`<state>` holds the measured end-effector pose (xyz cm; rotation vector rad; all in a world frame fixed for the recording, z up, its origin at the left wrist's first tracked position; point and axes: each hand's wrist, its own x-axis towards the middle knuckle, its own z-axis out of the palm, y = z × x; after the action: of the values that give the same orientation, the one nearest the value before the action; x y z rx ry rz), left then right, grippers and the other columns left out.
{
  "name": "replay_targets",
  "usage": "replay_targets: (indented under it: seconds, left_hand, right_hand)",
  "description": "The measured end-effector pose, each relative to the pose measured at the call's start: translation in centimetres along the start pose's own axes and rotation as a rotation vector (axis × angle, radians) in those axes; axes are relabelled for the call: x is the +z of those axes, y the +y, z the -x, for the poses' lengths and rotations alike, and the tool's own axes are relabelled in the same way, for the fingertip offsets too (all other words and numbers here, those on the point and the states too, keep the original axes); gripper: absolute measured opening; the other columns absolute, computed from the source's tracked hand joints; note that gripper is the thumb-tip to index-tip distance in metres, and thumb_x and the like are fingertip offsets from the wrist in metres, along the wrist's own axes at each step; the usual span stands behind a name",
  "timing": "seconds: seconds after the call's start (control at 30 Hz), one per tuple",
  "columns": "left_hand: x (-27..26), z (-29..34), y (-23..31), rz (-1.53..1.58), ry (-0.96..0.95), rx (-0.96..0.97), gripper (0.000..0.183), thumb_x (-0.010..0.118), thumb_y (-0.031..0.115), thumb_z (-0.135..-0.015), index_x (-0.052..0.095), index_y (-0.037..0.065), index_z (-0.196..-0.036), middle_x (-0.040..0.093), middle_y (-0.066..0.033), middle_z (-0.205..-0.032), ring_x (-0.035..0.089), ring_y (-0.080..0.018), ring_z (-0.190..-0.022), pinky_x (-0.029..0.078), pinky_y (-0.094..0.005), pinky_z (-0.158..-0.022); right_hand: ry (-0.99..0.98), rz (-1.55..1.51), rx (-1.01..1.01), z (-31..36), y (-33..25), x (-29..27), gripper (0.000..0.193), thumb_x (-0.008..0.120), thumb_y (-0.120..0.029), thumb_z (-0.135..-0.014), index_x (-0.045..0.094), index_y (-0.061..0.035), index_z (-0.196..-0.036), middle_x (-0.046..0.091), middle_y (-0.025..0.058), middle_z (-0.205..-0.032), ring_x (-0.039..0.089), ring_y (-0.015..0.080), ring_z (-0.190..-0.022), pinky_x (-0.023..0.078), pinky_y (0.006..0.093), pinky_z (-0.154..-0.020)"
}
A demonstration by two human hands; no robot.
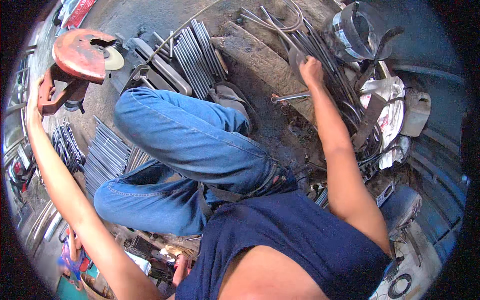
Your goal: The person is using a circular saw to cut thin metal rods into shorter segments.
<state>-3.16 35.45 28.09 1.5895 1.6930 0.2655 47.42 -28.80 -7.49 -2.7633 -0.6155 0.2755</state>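
In the head view, a dark grey, flat, disc-like piece (295, 65) is gripped along its right side by the right hand (312, 71), whose fingers are closed on it. It is held over the right edge of a worn brown wooden plank (251, 49). The left hand (34, 100) is set against the handle of a red metal cutting machine with a rounded guard (80, 56); whether the fingers are wrapped round that handle cannot be told. A pale cream disc (114, 58) is seen at the guard's open side, apart from the piece in the right hand.

Near the plank's lower end, a silver open-ended spanner (294, 96) is laid across it, its tip reaching the left edge. Beyond the right edge, long dark metal rods (327, 60) are heaped loosely. Short, silvery metal rods (194, 62) are lined up side by side on the grey floor (145, 22), and a second row of grey metal rods (106, 156) is laid out below the machine.

As a judgement, much sorting into rows seems done, while the long rods are left unsorted; the disc-like piece is not placed on the machine, and how much remains cannot be judged
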Motion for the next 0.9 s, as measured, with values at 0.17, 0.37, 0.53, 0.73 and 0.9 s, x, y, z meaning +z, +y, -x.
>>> replay_targets:
  seconds: [0.17,0.37,0.53,0.73,0.9]
  left_hand:
    - [-0.4,-1.1,-0.6,0.045,0.046,-0.006,0.047,0.063,0.046,-0.084,0.062,0.015,-0.120,0.066,-0.0029,-0.082,0.057,-0.0102,-0.059,0.044,-0.0239,-0.049]
    - [-1.8,-1.8,-0.9,-0.059,-0.014,-0.063,0.059,0.064,0.053,-0.081,0.061,0.012,-0.122,0.068,-0.0053,-0.092,0.060,-0.0125,-0.071,0.046,-0.0263,-0.058]
    - [-1.7,-1.8,-1.2,-0.060,0.004,-0.063,0.058,0.062,0.053,-0.082,0.061,0.011,-0.121,0.067,-0.0047,-0.092,0.060,-0.0131,-0.072,0.046,-0.0265,-0.057]
    - [-2.1,-1.8,-1.0,-0.080,0.005,-0.076,0.057,0.060,0.053,-0.083,0.062,0.010,-0.120,0.066,-0.0040,-0.093,0.060,-0.0138,-0.073,0.046,-0.0269,-0.056]
    - [-2.4,-1.9,-1.1,-0.081,0.007,-0.069,0.057,0.060,0.053,-0.083,0.062,0.010,-0.120,0.066,-0.0040,-0.093,0.060,-0.0139,-0.074,0.046,-0.0272,-0.056]
  right_hand:
    - [0.115,0.200,0.126,-3.5,3.3,-0.7,0.032,0.059,-0.017,-0.081,0.063,-0.0007,-0.108,0.062,0.0229,-0.107,0.061,0.0393,-0.101,0.051,0.0482,-0.085]
    - [0.010,0.202,0.280,-5.7,5.9,-1.2,0.038,0.056,-0.019,-0.082,0.062,-0.0048,-0.116,0.062,0.0229,-0.114,0.061,0.0377,-0.105,0.050,0.0474,-0.089]
    - [0.136,0.097,0.194,-5.8,5.3,-1.8,0.038,0.061,-0.028,-0.083,0.065,-0.0033,-0.111,0.066,0.0231,-0.107,0.063,0.0386,-0.101,0.049,0.0470,-0.086]
    - [0.015,-0.292,-0.110,-5.5,1.1,1.7,0.040,0.066,-0.036,-0.083,0.069,0.0020,-0.093,0.067,0.0238,-0.085,0.066,0.0402,-0.086,0.051,0.0434,-0.076]
    - [0.014,-0.206,-0.331,-3.7,-3.5,5.4,0.032,0.068,-0.031,-0.083,0.069,0.0016,-0.087,0.066,0.0229,-0.082,0.065,0.0382,-0.081,0.051,0.0446,-0.075]
